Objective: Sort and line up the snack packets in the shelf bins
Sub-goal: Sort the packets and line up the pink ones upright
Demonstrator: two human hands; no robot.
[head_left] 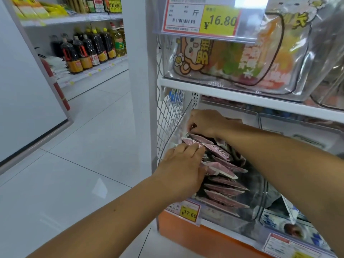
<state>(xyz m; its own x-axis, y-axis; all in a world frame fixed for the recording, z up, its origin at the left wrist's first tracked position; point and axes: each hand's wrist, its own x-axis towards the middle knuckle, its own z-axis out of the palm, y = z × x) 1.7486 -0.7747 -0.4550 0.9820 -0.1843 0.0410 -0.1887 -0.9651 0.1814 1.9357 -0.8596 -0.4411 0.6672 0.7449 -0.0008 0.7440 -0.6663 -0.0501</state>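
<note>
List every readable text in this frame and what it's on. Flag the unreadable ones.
"¥16.80" and "斤": upper yellow-and-white price tag on the clear top bin.
"¥17.60" and "斤": lower yellow-and-white price tag below the pink snack packets.
Barcode and small print on both tags: too blurred.
Cartoon snack bag characters: not legible.
Bottom-right shelf tag, dark bottle labels: unreadable.

Bright, even overhead store light, soft shadows only; pale reflection patch on the floor tiles [100, 187] and glare on the clear bin fronts [214, 79]. Wide-angle distortion bends the white upright [137, 71] and shelf edges toward the frame borders. Overall soft: price tag [201, 17] print smeared, bottles [87, 51] at left mushy, forearms slightly blurred.
</note>
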